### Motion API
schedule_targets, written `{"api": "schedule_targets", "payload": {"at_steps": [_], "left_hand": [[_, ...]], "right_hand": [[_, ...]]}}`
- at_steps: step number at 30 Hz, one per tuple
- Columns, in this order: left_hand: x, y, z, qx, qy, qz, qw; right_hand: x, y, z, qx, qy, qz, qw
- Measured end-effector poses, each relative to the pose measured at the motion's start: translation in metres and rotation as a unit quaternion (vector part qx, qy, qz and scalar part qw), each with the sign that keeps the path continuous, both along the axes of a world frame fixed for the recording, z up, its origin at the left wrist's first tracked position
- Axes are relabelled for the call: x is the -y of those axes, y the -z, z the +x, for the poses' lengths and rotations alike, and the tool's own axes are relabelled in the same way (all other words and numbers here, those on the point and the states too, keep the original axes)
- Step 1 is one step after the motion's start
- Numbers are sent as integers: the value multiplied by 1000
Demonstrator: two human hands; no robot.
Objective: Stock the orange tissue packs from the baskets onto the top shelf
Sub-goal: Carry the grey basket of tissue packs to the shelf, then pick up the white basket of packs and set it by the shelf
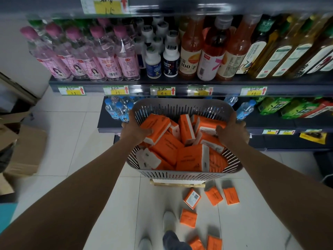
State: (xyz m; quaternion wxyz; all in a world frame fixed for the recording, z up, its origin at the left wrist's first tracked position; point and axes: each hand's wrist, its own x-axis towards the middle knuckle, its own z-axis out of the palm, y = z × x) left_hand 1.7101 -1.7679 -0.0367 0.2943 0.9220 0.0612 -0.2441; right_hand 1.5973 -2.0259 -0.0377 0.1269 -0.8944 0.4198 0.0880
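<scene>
In front of the store shelving, you held a grey slatted plastic basket (183, 175) up off the floor with both hands, about level with the lower shelf. Your left hand (134, 130) gripped the left rim, fingers curled round the outside, thumb inside and lying on one pack. Your right hand (232, 131) gripped the right rim the same way, thumb hooked inside; the fingers behind the wall were hidden.

The orange plastic-wrapped tissue packs (167, 147) filled the basket in a loose jumble, some flat, some on edge. More loose orange packs (213, 195) lay scattered on the pale tiled floor (81, 141) below the basket, near your white shoes (169, 221).

Only the blurred front edge of the top shelf (180, 8) showed, with a yellow price tag (106, 6). The shelf under it carried pink-capped clear bottles (108, 56), white supplement bottles (170, 60), orange drink bottles (214, 49) and oil bottles (281, 51). Brown cardboard boxes (27, 150) sat at far left.
</scene>
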Motion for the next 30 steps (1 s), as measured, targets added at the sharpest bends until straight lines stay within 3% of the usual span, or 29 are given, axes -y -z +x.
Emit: {"api": "schedule_targets", "payload": {"at_steps": [3,8,14,18,24,30], "left_hand": [[-5,-11,0,4,18,27,999],[-22,-50,-4,67,57,59,994],[-75,-119,-32,174,134,29,975],[-158,-159,-67,196,89,46,975],[-330,-187,-171,201,-100,47,973],[-473,-203,-306,226,-276,72,931]], "right_hand": [[-7,-14,0,-23,-38,-75,996],[-29,-49,5,6,-124,-101,987],[-117,-110,35,51,-306,-40,950],[-211,-144,50,50,-454,5,890],[-396,-183,23,69,-603,27,794],[-584,-208,-70,109,-741,58,660]]}}
